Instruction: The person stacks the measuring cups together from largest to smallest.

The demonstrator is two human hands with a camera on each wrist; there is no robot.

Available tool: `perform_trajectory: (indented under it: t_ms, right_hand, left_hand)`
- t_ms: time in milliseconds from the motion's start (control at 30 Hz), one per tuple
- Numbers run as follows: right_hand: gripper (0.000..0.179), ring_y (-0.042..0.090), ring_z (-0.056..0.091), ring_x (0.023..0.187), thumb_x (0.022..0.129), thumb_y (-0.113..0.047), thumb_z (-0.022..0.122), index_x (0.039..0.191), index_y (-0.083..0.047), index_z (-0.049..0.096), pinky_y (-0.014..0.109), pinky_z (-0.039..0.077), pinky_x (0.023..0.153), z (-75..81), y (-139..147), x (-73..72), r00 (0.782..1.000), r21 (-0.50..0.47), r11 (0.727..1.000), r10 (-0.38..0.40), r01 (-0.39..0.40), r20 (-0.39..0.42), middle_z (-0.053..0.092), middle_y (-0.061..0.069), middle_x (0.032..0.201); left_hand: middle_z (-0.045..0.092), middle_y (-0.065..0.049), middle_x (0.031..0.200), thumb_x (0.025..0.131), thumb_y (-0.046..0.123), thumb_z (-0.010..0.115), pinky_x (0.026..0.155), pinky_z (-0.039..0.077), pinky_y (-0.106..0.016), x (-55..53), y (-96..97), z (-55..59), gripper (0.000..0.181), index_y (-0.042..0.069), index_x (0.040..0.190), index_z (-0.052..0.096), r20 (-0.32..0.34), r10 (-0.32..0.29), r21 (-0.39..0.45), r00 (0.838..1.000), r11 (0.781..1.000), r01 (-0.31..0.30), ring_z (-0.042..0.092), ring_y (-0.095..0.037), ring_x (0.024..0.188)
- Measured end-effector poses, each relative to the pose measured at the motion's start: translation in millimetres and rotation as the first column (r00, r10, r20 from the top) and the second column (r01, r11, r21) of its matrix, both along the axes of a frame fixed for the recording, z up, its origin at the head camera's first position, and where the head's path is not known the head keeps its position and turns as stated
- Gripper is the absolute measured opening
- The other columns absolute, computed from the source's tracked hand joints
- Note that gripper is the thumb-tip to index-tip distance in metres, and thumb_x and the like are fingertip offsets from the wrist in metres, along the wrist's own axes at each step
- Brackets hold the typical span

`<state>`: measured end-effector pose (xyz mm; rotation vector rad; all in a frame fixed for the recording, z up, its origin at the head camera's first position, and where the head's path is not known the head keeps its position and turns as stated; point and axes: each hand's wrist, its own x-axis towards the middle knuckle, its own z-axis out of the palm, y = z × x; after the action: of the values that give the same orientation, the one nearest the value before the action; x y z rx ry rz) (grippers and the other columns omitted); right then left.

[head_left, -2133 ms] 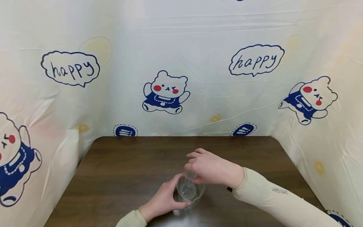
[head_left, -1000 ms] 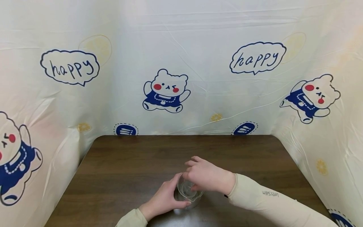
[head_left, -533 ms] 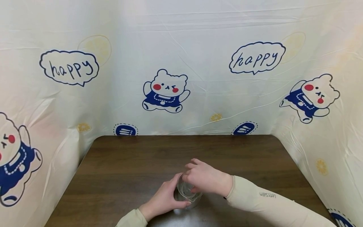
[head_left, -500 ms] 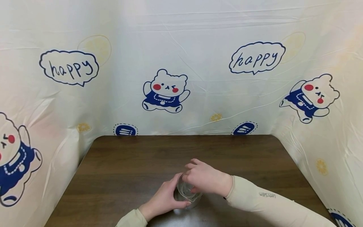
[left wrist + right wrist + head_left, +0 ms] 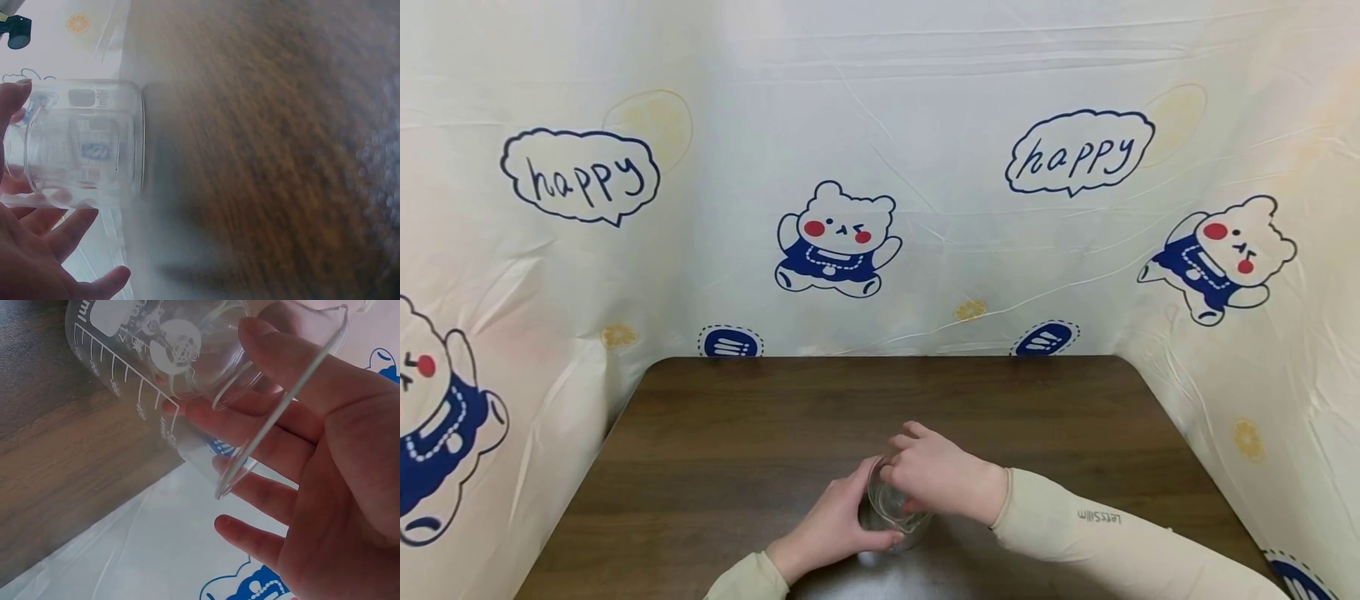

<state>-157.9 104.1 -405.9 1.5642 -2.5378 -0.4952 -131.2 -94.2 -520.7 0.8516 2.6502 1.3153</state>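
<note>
A large clear glass beaker (image 5: 128, 94) with white graduations stands upright on the table. Inside it sits a smaller glass beaker (image 5: 94, 128), its base close to the large one's bottom. My left hand (image 5: 835, 521) holds the large beaker from the left, thumb at the near side and fingers round the far side. My right hand (image 5: 943, 473) reaches over the mouth from the right. In the right wrist view, the thumb and fingers of that hand (image 5: 337, 450) dip past the large beaker's rim and grip the small beaker near its top; its other fingers are spread.
The brown wooden table (image 5: 760, 417) extends behind and to both sides of the beakers. A pale curtain (image 5: 955, 167) printed with bears and speech bubbles surrounds it at the back and sides.
My right hand has moved down and slightly toward me, lowering the small beaker deeper into the large one. My left hand stays in place on the large beaker.
</note>
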Motion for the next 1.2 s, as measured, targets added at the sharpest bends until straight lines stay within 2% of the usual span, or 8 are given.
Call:
perform_trajectory:
  t_ms: [167, 500, 933, 1200]
  right_hand:
    - [0.037, 0.016, 0.064, 0.121, 0.075, -0.051, 0.090, 0.101, -0.027, 0.078, 0.042, 0.046, 0.110, -1.4, -1.6, 0.3, 1.000, 0.007, 1.000, -0.011, 0.011, -0.011, 0.077, -0.017, 0.099]
    - [0.040, 0.016, 0.063, 0.123, 0.074, -0.055, 0.090, 0.103, -0.031, 0.079, 0.042, 0.045, 0.111, -5.0, -6.3, 0.7, 0.998, 0.035, 0.999, -0.029, 0.031, -0.058, 0.076, -0.019, 0.104]
    - [0.041, 0.016, 0.065, 0.119, 0.073, -0.056, 0.090, 0.103, -0.031, 0.079, 0.043, 0.046, 0.109, -7.6, -4.8, 1.8, 0.996, 0.007, 0.999, -0.051, 0.051, -0.072, 0.077, -0.018, 0.104]
    - [0.040, 0.016, 0.066, 0.115, 0.074, -0.058, 0.089, 0.103, -0.031, 0.080, 0.043, 0.047, 0.107, -10.2, -3.3, 1.9, 0.996, -0.007, 0.999, -0.043, 0.042, -0.073, 0.077, -0.018, 0.103]
  left_hand:
    - [0.066, 0.003, 0.135, 0.082, 0.052, 0.086, 0.097, 0.054, -0.036, 0.2, 0.2, 0.9, 0.085, 0.019, 0.149, 0.045, -0.025, 0.001, 0.003, 1.000, 1.000, -0.001, 0.065, -0.012, 0.115]
    - [0.067, 0.002, 0.134, 0.082, 0.051, 0.086, 0.095, 0.054, -0.035, -0.2, 0.4, 1.5, 0.084, 0.018, 0.149, 0.046, -0.024, 0.007, 0.005, 1.000, 1.000, -0.007, 0.065, -0.012, 0.113]
    - [0.064, 0.000, 0.140, 0.084, 0.055, 0.083, 0.100, 0.053, -0.038, -1.8, 0.0, 2.4, 0.089, 0.016, 0.153, 0.042, 0.027, -0.003, -0.001, 1.000, 1.000, 0.003, 0.063, -0.012, 0.119]
    - [0.065, 0.001, 0.138, 0.083, 0.054, 0.084, 0.098, 0.054, -0.037, 0.3, 0.7, 0.0, 0.087, 0.018, 0.152, 0.044, -0.019, 0.006, 0.001, 1.000, 1.000, -0.006, 0.064, -0.012, 0.116]
